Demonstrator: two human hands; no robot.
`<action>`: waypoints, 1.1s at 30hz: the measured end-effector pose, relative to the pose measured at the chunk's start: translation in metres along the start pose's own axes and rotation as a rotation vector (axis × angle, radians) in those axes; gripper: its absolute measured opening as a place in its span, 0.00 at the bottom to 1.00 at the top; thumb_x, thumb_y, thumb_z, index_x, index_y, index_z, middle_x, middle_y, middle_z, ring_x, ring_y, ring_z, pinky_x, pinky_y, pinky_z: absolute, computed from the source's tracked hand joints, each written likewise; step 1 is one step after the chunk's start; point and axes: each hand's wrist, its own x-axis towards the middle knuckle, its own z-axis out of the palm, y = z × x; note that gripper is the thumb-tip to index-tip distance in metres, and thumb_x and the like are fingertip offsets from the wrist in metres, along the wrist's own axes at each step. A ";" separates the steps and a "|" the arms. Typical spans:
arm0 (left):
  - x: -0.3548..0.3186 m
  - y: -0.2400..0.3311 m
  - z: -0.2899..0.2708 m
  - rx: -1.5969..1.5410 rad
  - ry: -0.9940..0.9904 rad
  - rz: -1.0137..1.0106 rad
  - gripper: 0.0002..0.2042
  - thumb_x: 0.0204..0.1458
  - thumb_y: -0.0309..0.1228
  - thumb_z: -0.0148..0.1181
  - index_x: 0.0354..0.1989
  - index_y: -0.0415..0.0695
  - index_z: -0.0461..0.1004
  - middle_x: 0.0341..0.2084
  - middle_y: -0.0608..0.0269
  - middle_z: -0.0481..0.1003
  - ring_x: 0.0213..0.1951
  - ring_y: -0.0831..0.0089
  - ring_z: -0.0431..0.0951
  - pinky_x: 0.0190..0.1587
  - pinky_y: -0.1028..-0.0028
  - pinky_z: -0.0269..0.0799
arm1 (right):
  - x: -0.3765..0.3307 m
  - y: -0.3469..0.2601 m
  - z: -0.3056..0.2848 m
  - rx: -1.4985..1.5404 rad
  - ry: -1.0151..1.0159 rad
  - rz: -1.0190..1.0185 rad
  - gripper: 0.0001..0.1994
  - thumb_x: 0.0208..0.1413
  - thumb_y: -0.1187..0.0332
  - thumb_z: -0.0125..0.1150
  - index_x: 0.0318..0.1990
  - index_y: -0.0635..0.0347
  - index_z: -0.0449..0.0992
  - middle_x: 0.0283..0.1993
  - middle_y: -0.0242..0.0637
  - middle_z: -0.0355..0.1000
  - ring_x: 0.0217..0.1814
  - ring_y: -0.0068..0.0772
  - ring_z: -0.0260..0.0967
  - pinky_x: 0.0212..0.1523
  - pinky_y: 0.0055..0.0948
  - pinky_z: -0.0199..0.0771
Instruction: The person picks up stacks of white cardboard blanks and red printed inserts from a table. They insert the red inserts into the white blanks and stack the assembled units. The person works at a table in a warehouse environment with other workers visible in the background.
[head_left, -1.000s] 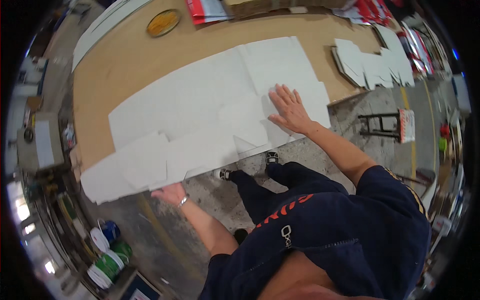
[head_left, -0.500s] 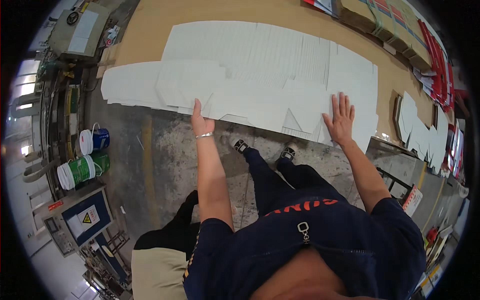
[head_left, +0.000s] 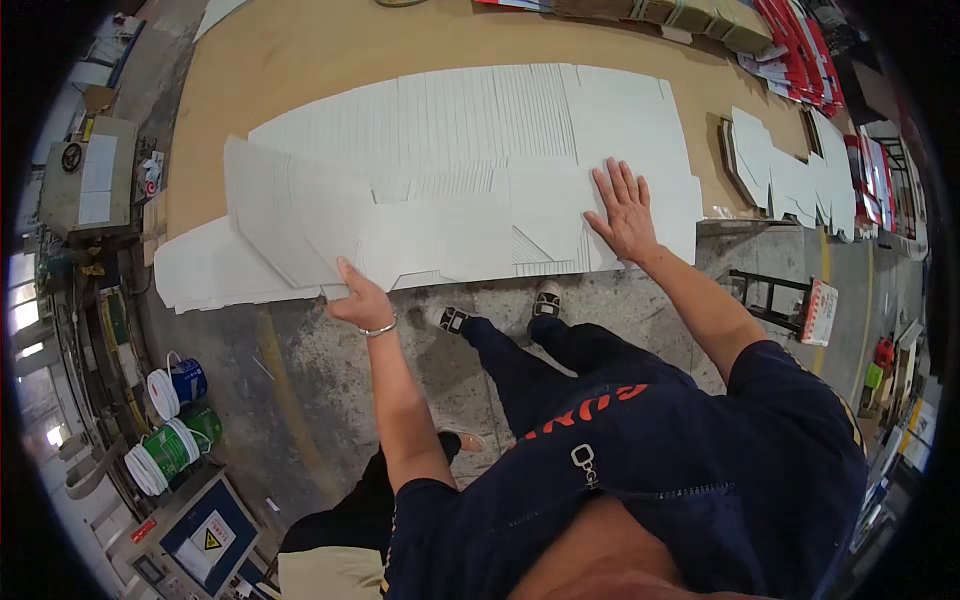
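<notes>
A wide spread of flat white die-cut cardboard sheets lies fanned out on a brown worktable. My left hand grips the near edge of one sheet, which is lifted and tilted up at the left. My right hand lies flat with fingers spread on the right part of the sheets, near their front edge. My legs and shoes show below the table edge.
Another stack of white die-cut sheets lies at the right. Red and brown packs line the far edge. Paint buckets and a grey machine stand at the left. A small metal trolley sits right. Another person's leg is below.
My left hand has closed on the near edge of a sheet and raised its left part. My right hand has slid further onto the sheets. The view has shifted.
</notes>
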 end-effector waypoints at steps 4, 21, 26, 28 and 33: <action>0.023 -0.010 -0.010 -0.549 -0.056 -0.535 0.17 0.52 0.31 0.61 0.42 0.27 0.70 0.37 0.51 0.74 0.35 0.65 0.77 0.37 0.67 0.75 | -0.009 0.003 0.003 -0.010 -0.008 0.019 0.35 0.55 0.47 0.48 0.67 0.51 0.49 0.72 0.44 0.38 0.74 0.47 0.32 0.68 0.54 0.30; 0.034 -0.039 -0.018 -0.978 -0.280 -0.809 0.18 0.56 0.31 0.55 0.51 0.34 0.65 0.47 0.52 0.71 0.45 0.64 0.74 0.46 0.63 0.76 | -0.011 0.014 -0.003 0.018 -0.017 0.029 0.36 0.54 0.47 0.49 0.68 0.50 0.48 0.72 0.44 0.37 0.74 0.47 0.31 0.68 0.52 0.29; 0.012 -0.022 0.000 -0.094 -0.059 -0.413 0.14 0.53 0.30 0.59 0.39 0.27 0.72 0.35 0.49 0.76 0.36 0.63 0.77 0.38 0.66 0.74 | -0.014 0.019 -0.001 0.001 -0.035 0.033 0.37 0.54 0.46 0.49 0.68 0.50 0.47 0.72 0.44 0.36 0.74 0.46 0.30 0.68 0.52 0.28; -0.006 -0.002 0.001 0.087 0.026 -0.159 0.14 0.52 0.29 0.60 0.32 0.25 0.73 0.30 0.48 0.77 0.32 0.64 0.77 0.35 0.67 0.73 | -0.014 0.023 -0.005 0.000 -0.051 0.027 0.37 0.54 0.46 0.49 0.68 0.50 0.46 0.72 0.44 0.36 0.74 0.46 0.29 0.68 0.52 0.27; 0.007 -0.001 -0.013 -0.538 -0.073 -0.498 0.13 0.52 0.28 0.59 0.37 0.26 0.72 0.32 0.50 0.77 0.31 0.64 0.78 0.32 0.68 0.73 | -0.017 0.028 -0.008 -0.003 -0.054 0.035 0.37 0.54 0.46 0.49 0.68 0.50 0.46 0.72 0.43 0.36 0.74 0.46 0.29 0.68 0.52 0.28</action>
